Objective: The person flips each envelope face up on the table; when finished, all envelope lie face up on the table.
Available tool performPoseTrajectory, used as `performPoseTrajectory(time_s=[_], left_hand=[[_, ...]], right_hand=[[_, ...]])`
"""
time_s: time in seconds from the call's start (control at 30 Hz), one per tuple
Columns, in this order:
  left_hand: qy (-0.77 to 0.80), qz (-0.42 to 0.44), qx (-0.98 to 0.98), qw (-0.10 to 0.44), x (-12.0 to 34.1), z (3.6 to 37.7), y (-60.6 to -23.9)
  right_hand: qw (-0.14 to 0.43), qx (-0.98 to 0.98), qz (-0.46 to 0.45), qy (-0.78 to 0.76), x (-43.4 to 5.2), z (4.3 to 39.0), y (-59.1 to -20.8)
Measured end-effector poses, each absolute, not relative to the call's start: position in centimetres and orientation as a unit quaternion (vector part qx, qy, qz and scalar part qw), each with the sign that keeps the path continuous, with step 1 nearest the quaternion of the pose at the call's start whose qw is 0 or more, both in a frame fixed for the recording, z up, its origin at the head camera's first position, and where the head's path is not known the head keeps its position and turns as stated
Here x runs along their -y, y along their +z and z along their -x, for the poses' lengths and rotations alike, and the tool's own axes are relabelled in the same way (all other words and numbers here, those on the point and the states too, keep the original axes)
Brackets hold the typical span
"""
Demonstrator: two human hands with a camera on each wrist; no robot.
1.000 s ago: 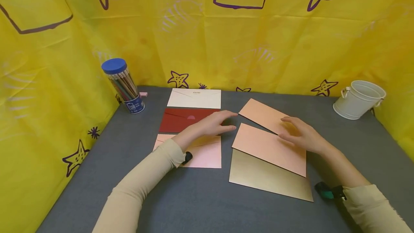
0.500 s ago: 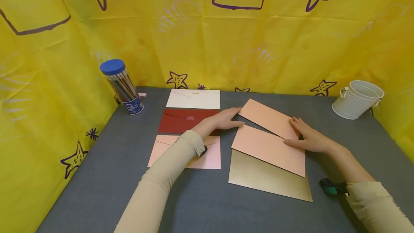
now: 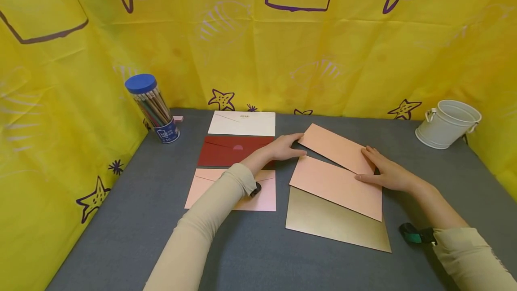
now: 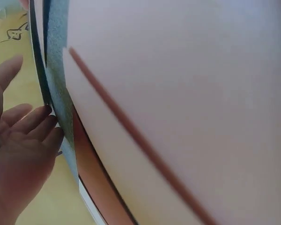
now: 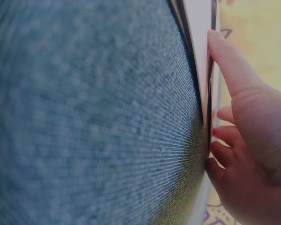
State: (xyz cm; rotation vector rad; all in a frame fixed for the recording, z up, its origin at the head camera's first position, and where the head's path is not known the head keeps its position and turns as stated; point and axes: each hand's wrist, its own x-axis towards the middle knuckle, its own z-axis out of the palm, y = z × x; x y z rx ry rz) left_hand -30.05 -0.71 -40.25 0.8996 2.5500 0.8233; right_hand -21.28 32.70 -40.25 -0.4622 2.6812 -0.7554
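Two peach envelopes lie slanted, plain side up: an upper one [image 3: 331, 144] and a lower one [image 3: 335, 185]. The lower one partly covers a gold envelope [image 3: 337, 217]. At the upper envelope's left corner are the fingertips of my left hand [image 3: 280, 147], its thumb beside the lower envelope's top corner. My right hand [image 3: 389, 173] has its fingers at the upper envelope's right end and its thumb on the lower one. Thumb and fingers stand apart on the left hand [image 4: 25, 145] in the left wrist view, and on the right hand [image 5: 253, 117] in the right wrist view.
Left of centre, a white envelope [image 3: 241, 125], a dark red one [image 3: 220, 149] and a pink one [image 3: 260, 199] form a column; my left arm crosses the pink one. A blue-lidded tub of pencils [image 3: 155, 109] leans at left. A white bucket [image 3: 446, 125] stands back right.
My left hand has moved right to the upper peach envelope's left corner. My right hand has shifted slightly right and come down at the right end. Little differs over the last half second.
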Motion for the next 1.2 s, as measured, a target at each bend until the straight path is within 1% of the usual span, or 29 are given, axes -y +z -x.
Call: performPoseTrajectory(time_s=[0.23, 0.43, 0.5, 0.63, 0.87, 0.97, 1.1, 1.2], left_hand=[[0.388, -0.287, -0.869, 0.115, 0.3, 30.0, -40.3], [0.401, -0.278, -0.872, 0.046, -0.1, 30.0, -40.3], [0.401, -0.273, -0.874, 0.032, -0.2, 29.9, -40.3], [0.4, -0.274, -0.874, 0.021, -0.2, 29.7, -40.3], [0.374, -0.292, -0.88, 0.0, 0.0, 29.5, -40.2], [0.371, -0.289, -0.882, -0.011, 0.2, 29.5, -40.1], [0.388, -0.289, -0.875, -0.029, 0.6, 29.6, -40.0], [0.408, -0.293, -0.863, -0.042, 0.8, 29.5, -39.8]], right_hand=[[0.143, -0.937, 0.174, -0.268, -32.6, 21.3, -40.4], [0.135, -0.936, 0.183, -0.267, -32.4, 21.4, -40.5], [0.129, -0.938, 0.187, -0.263, -32.4, 21.3, -40.5], [0.111, -0.945, 0.19, -0.241, -32.3, 21.3, -40.5], [0.084, -0.962, 0.16, -0.203, -32.2, 21.0, -40.1], [0.044, -0.963, 0.152, -0.218, -32.2, 20.9, -39.8], [-0.031, -0.957, 0.147, -0.247, -32.4, 20.9, -39.6], [-0.069, -0.948, 0.136, -0.279, -32.4, 21.0, -39.5]])
